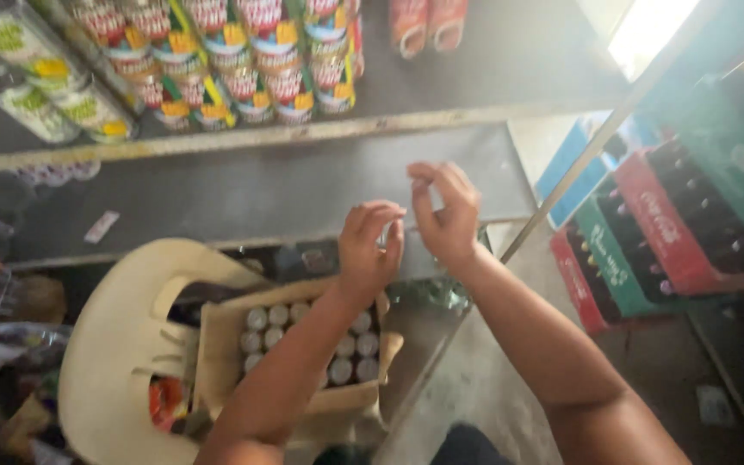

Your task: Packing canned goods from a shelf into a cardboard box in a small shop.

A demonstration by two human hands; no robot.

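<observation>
Both grips are raised together in front of me, above the box: my left hand (370,250) has its fingers curled inward with the tips bunched, and my right hand (447,213) pinches thumb to forefinger with the other fingers arched above. Something thin and clear seems to be between them, but it is too blurred, so I cannot tell whether either grip really grasps anything. Both forearms reach up from the bottom edge, the left crossing over the cardboard box (221,344). That box sits open on a cream plastic chair (122,344) just below my hands, and it is packed with upright cans (348,346), their silver tops showing in rows. Beyond my hands a dark shelf (260,194) runs across, and on the shelf above it stand stacked tins (243,65) with bright red, yellow and green labels. To the right, red and green crates (656,232) hold dark bottles standing in their compartments.
</observation>
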